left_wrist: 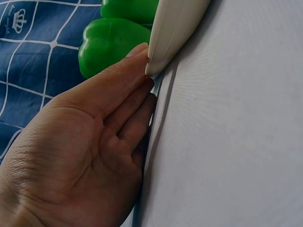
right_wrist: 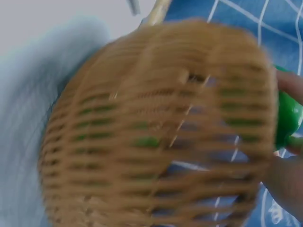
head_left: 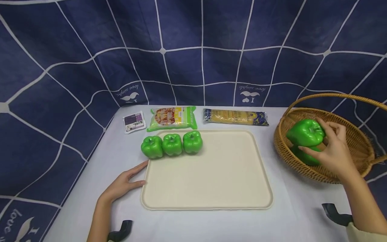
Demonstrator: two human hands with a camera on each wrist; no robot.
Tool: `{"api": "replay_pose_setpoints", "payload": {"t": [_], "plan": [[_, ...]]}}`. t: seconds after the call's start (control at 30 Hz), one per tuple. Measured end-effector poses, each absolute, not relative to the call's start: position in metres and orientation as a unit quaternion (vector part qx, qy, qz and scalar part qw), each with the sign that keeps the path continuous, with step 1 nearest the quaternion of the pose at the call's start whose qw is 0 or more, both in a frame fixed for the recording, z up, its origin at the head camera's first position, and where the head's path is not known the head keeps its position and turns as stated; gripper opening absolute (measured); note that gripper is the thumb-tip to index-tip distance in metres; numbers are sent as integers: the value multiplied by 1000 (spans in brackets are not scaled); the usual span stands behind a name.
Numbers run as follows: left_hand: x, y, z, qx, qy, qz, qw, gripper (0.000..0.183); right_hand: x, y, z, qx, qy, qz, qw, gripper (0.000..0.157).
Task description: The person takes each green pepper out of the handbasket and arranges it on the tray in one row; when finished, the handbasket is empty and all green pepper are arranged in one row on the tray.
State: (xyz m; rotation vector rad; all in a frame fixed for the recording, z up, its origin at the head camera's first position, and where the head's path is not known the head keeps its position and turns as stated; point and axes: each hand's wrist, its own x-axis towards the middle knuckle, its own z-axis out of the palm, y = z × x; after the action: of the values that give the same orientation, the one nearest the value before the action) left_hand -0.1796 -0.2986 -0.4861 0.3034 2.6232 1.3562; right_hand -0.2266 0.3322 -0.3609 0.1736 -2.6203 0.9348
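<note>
My right hand (head_left: 336, 149) grips a green bell pepper (head_left: 306, 132) between thumb and fingers, over the wicker basket (head_left: 370, 146). Below it, another green bell pepper (head_left: 305, 156) lies inside the basket, partly covered by the hand. The right wrist view has the held pepper (right_wrist: 288, 116) at its right edge, beyond the woven wall. My left hand (head_left: 122, 183) touches the left edge of a cream tray (head_left: 208, 181) with extended fingertips. Along the tray's back left corner stand three green bell peppers (head_left: 172, 144) in a row, the leftmost overlapping the rim.
Behind the tray lie a small white-and-purple packet (head_left: 134, 122), a green-edged food bag (head_left: 172, 118) and a long pack of pasta (head_left: 235, 117). The basket's arched handle (head_left: 335, 95) rises above its far side. Dark blue grid-patterned cloth (head_left: 181, 67) hangs behind the white table (head_left: 187, 227).
</note>
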Motion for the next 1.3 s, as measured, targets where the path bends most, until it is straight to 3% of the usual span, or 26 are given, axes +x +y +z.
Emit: {"api": "replay_pose_setpoints", "payload": {"t": [0.2,0.67,1.3], "plan": [[-181,-297,-488,106,878,459,88,70,-217,301,-358,103,-910,343,209,105],[-179,-297,-484,94,882,454,88,72,-243,220,-387,226,-897,347,154,98],[-181,-297,-486,87,889,441,86,72,-292,152,-419,288,-866,400,-80,89]]}}
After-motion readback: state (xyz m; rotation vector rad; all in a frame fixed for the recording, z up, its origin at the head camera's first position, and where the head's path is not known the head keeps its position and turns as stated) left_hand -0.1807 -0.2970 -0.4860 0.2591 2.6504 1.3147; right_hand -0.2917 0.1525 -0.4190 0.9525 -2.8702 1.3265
